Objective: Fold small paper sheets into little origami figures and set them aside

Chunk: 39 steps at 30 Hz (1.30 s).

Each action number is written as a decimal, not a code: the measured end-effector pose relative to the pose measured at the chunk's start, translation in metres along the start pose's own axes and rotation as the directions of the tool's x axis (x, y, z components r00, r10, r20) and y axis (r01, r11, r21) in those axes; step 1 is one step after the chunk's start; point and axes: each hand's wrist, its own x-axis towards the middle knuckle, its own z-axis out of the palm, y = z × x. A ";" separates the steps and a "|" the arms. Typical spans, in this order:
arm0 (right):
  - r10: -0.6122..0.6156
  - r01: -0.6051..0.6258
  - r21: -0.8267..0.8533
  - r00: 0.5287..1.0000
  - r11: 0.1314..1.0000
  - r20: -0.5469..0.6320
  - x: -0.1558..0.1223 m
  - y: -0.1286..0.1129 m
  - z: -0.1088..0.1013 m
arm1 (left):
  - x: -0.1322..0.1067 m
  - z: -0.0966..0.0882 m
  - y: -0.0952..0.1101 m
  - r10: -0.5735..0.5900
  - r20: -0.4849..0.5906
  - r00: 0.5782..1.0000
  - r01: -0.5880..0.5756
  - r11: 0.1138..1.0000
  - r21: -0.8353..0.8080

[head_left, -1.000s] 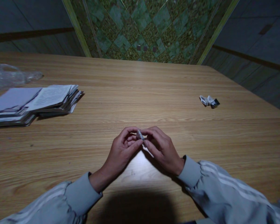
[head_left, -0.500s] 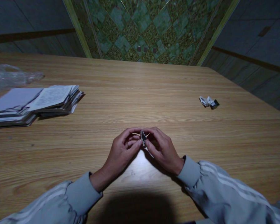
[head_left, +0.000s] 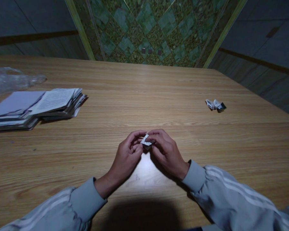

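Note:
A small folded piece of printed paper (head_left: 146,140) is between my two hands, just above the table near the middle of the view. My left hand (head_left: 128,154) pinches its left side with thumb and fingers. From the other side, my right hand (head_left: 167,152) grips it, with a fingertip lying across its pale upper face. The lower part of the paper is dark, and the fingers partly cover it.
On the wooden table (head_left: 144,89), stacks of paper sheets (head_left: 54,101) lie at left, with a clear plastic bag (head_left: 12,80) behind them. Several small folded paper pieces (head_left: 215,105) sit at right. A green tiled wall (head_left: 146,29) stands beyond.
The folded paper has turned or opened between my fingers, so a pale face now shows where a narrow dark edge was. My hands stay in nearly the same place.

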 end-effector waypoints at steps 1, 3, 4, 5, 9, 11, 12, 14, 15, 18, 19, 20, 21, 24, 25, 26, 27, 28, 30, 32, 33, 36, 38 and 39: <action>0.004 -0.004 0.003 1.000 1.000 0.003 0.000 0.000 0.000 | 0.000 0.000 -0.001 -0.004 -0.003 1.000 0.004 1.000 -0.014; 0.013 -0.013 0.008 1.000 1.000 0.008 0.000 0.000 -0.001 | 0.001 -0.001 -0.003 -0.008 -0.010 1.000 0.008 0.999 -0.046; 0.019 -0.019 0.012 1.000 1.000 0.010 0.001 0.000 -0.001 | 0.001 -0.001 -0.003 -0.014 -0.014 1.000 0.013 0.998 -0.065; 0.026 -0.026 0.015 1.000 1.000 0.011 0.001 0.000 -0.001 | 0.001 -0.002 -0.003 -0.022 -0.017 1.000 0.021 0.996 -0.087; 0.062 -0.062 0.020 0.998 0.998 -0.017 0.001 0.003 -0.001 | 0.001 -0.003 0.001 -0.072 -0.008 0.997 0.071 0.990 -0.124; 0.068 -0.067 0.020 0.997 0.998 -0.036 0.001 0.004 0.000 | 0.001 -0.003 0.001 -0.073 -0.011 0.997 0.071 0.988 -0.135; 0.067 -0.067 0.021 0.997 0.998 -0.039 0.001 0.005 0.000 | 0.001 -0.003 0.001 -0.070 -0.014 0.997 0.067 0.987 -0.145; 0.087 -0.086 0.036 0.996 0.996 -0.033 0.001 0.006 0.001 | 0.002 -0.002 -0.002 -0.065 -0.023 0.998 0.060 0.985 -0.165; 0.110 -0.109 0.053 0.993 0.993 -0.030 0.001 0.007 0.002 | 0.002 -0.002 -0.003 -0.066 -0.027 0.997 0.060 0.984 -0.171; 0.216 -0.210 0.155 0.976 0.965 -0.028 0.000 0.009 0.003 | 0.003 -0.002 -0.004 -0.068 -0.046 0.997 0.058 0.981 -0.184; 0.243 -0.233 0.199 0.969 0.952 -0.030 -0.001 0.009 0.004 | 0.003 -0.002 -0.003 -0.072 -0.047 0.996 0.063 0.982 -0.178; 0.262 -0.247 0.238 0.964 0.939 -0.033 -0.001 0.009 0.004 | 0.004 -0.002 -0.002 -0.079 -0.043 0.996 0.071 0.984 -0.162; 0.274 -0.254 0.272 0.961 0.928 -0.037 -0.001 0.009 0.005 | 0.004 -0.002 -0.001 -0.088 -0.033 0.996 0.082 0.987 -0.139; 0.280 -0.247 0.337 0.959 0.909 -0.052 -0.002 0.010 0.005 | 0.004 -0.003 0.001 -0.113 0.022 0.993 0.114 0.992 -0.058; 0.280 -0.245 0.349 0.958 0.904 -0.052 -0.002 0.010 0.005 | 0.004 -0.003 0.001 -0.117 0.031 0.993 0.118 0.992 -0.040; 0.282 -0.246 0.362 0.958 0.899 -0.049 -0.002 0.010 0.005 | 0.004 -0.003 0.001 -0.119 0.034 0.992 0.120 0.992 -0.030; 0.285 -0.251 0.374 0.958 0.893 -0.040 -0.002 0.010 0.005 | 0.004 -0.004 0.001 -0.118 0.033 0.992 0.119 0.993 -0.023; 0.289 -0.259 0.383 0.957 0.887 -0.023 -0.002 0.010 0.004 | 0.004 -0.004 0.000 -0.116 0.028 0.993 0.116 0.993 -0.015; 0.294 -0.280 0.391 0.955 0.877 0.024 -0.002 0.010 0.003 | 0.003 -0.005 0.000 -0.103 0.023 0.994 0.102 0.995 0.005; 0.296 -0.295 0.367 0.954 0.882 0.056 -0.001 0.010 0.000 | 0.002 -0.006 -0.001 -0.077 0.035 0.996 0.075 0.996 0.041; 0.294 -0.299 0.343 0.953 0.891 0.067 -0.001 0.010 -0.001 | 0.002 -0.006 -0.001 -0.059 0.048 0.997 0.056 0.996 0.066; 0.287 -0.298 0.266 0.955 0.917 0.077 0.000 0.009 -0.003 | 0.001 -0.006 -0.002 -0.013 0.098 0.995 0.000 0.990 0.139; 0.286 -0.295 0.245 0.956 0.924 0.072 0.000 0.009 -0.004 | 0.000 -0.006 -0.002 -0.006 0.120 0.993 -0.013 0.987 0.158; 0.285 -0.291 0.248 0.957 0.924 0.058 -0.001 0.010 -0.004 | 0.000 -0.006 -0.002 -0.010 0.125 0.992 -0.010 0.988 0.155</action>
